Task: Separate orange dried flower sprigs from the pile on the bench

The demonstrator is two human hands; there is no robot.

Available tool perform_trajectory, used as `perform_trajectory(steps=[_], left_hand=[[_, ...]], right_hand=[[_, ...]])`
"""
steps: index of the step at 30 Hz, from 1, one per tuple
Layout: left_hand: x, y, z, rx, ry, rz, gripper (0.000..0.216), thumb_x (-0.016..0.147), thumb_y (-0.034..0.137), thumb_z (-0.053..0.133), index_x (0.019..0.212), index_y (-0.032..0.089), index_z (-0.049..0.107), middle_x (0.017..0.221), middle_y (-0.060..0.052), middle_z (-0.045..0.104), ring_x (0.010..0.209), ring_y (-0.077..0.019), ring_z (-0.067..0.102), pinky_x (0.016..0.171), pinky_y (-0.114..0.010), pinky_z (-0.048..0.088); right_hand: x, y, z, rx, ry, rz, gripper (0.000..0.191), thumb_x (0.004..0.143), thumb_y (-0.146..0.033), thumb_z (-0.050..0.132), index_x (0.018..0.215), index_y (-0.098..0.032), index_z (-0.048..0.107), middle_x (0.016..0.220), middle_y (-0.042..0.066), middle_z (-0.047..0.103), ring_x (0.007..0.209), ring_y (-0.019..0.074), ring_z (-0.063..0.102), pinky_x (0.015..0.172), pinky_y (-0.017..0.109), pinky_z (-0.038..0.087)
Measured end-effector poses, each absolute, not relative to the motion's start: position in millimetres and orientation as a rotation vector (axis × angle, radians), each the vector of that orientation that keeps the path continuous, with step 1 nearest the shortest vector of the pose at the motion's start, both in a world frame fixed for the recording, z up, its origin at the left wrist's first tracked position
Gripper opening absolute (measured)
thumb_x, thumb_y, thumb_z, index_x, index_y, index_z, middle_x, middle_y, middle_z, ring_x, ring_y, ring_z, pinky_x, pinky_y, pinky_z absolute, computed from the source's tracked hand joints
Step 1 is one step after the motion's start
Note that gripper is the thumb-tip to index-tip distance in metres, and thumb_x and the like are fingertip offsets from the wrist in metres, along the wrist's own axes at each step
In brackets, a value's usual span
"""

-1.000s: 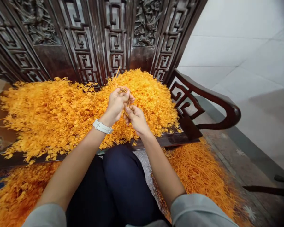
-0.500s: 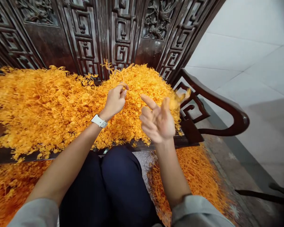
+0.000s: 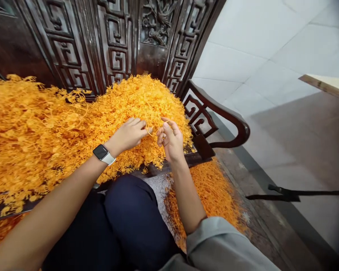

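Note:
A big heap of orange plastic sprigs (image 3: 53, 124) covers the seat of a dark carved wooden bench (image 3: 115, 49). My left hand (image 3: 127, 134), with a white-strapped watch on its wrist, rests on the heap and pinches a thin orange sprig (image 3: 150, 132). My right hand (image 3: 171, 140) is just to its right, fingers curled, pinching the other end of the same sprig. Both hands hover over the right part of the heap.
More orange sprigs (image 3: 211, 192) lie piled on the floor at my right, below the bench's curved armrest (image 3: 231, 120). My dark-trousered knees (image 3: 130, 222) are in front. A dark rod (image 3: 299, 194) lies on the pale tiled floor; a wooden edge (image 3: 324, 86) shows at right.
My right hand, which had swung out open and flicked a piece away to the right, has come back to the left hand and taken hold of a sprig. The view shifted rightwards.

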State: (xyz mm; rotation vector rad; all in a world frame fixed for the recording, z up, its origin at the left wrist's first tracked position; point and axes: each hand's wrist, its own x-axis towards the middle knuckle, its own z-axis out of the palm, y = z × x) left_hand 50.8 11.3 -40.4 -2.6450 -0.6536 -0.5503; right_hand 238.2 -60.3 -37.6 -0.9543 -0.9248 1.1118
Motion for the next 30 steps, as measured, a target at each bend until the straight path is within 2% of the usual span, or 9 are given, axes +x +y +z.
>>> perform_trajectory(steps=[5,8,13,18,20,22,24,27,30], left_hand=[[67.6,-8.5,-30.8,-2.594,-0.532,-0.526,0.022,0.095,0.01,0.058,0.109,0.016,0.073,0.098,-0.012,0.069,0.096,-0.0283,0.062,0.081,-0.041,0.047],[73.3,-18.7,-25.5,-2.571,-0.51,-0.587,0.022,0.093,0.011,0.059,0.109,0.016,0.073,0.102,-0.012,0.07,0.103,-0.0307,0.062,0.089,-0.046,0.048],[75.0,-32.9,-20.3,-2.59,-0.509,-0.695,0.035,0.093,0.013,0.059,0.125,0.022,0.071,0.129,-0.014,0.07,0.119,-0.0343,0.058,0.097,-0.053,0.045],[72.1,-40.4,-16.6,-2.868,-0.53,-0.772,0.034,0.098,0.037,0.061,0.13,0.034,0.073,0.141,-0.013,0.066,0.128,-0.039,0.053,0.1,-0.06,0.038],[70.3,-40.4,-14.7,-2.944,-0.558,-0.801,0.039,0.098,0.048,0.061,0.134,0.039,0.071,0.141,-0.012,0.066,0.128,-0.0393,0.052,0.101,-0.06,0.037],[68.5,-38.5,-13.0,-2.967,-0.605,-0.828,0.046,0.099,0.054,0.057,0.143,0.04,0.064,0.142,-0.012,0.065,0.127,-0.0382,0.052,0.101,-0.058,0.036],[67.1,-35.2,-12.7,-2.955,-0.674,-0.846,0.053,0.102,0.058,0.052,0.151,0.038,0.057,0.144,-0.013,0.062,0.125,-0.0375,0.053,0.102,-0.057,0.035],[64.8,-27.6,-17.9,-2.914,-0.763,-0.784,0.055,0.104,0.059,0.047,0.15,0.032,0.056,0.14,-0.015,0.062,0.122,-0.0366,0.054,0.103,-0.056,0.035],[57.5,-12.9,-29.1,-2.861,-0.883,-0.651,0.049,0.105,0.054,0.048,0.143,0.026,0.06,0.13,-0.017,0.065,0.12,-0.0356,0.055,0.104,-0.055,0.037]], right_hand=[[250.0,-72.2,-37.8,-0.924,-0.946,1.074,0.024,0.09,-0.045,0.079,0.094,-0.023,0.069,0.069,-0.004,0.055,0.05,0.0071,0.047,0.046,0.025,0.034],[258.6,-82.3,-39.1,-0.889,-0.888,1.101,0.03,0.088,-0.046,0.081,0.086,-0.023,0.063,0.068,-0.005,0.055,0.05,0.0068,0.048,0.046,0.024,0.035],[282.7,-100.5,-41.2,-0.88,-0.815,1.136,0.04,0.079,-0.048,0.088,0.088,-0.022,0.058,0.069,-0.006,0.054,0.053,0.006,0.043,0.049,0.022,0.036],[310.0,-124.1,-41.6,-0.867,-0.783,1.136,0.038,0.081,-0.045,0.088,0.085,-0.021,0.059,0.067,-0.005,0.052,0.053,0.0057,0.038,0.048,0.022,0.033],[326.5,-133.9,-41.5,-0.818,-0.783,1.203,0.029,0.083,-0.035,0.088,0.084,-0.02,0.063,0.068,-0.003,0.053,0.054,0.0067,0.041,0.049,0.022,0.034],[347.5,-143.6,-43.9,-0.522,-0.769,1.337,0.02,0.084,-0.02,0.083,0.078,-0.021,0.064,0.067,-0.001,0.055,0.055,0.0094,0.047,0.047,0.023,0.036],[368.6,-152.8,-50.9,0.136,-0.692,1.381,0.014,0.087,-0.015,0.074,0.08,-0.025,0.068,0.065,0.0,0.059,0.054,0.0129,0.054,0.043,0.024,0.04],[385.4,-161.9,-71.7,0.792,-0.403,1.195,0.016,0.095,-0.03,0.065,0.106,-0.034,0.076,0.063,-0.002,0.061,0.044,0.0138,0.05,0.036,0.025,0.038],[370.3,-161.1,-96.4,0.225,-0.233,1.339,0.018,0.1,-0.045,0.064,0.101,-0.033,0.077,0.056,-0.003,0.048,0.04,0.0098,0.03,0.032,0.024,0.024]])
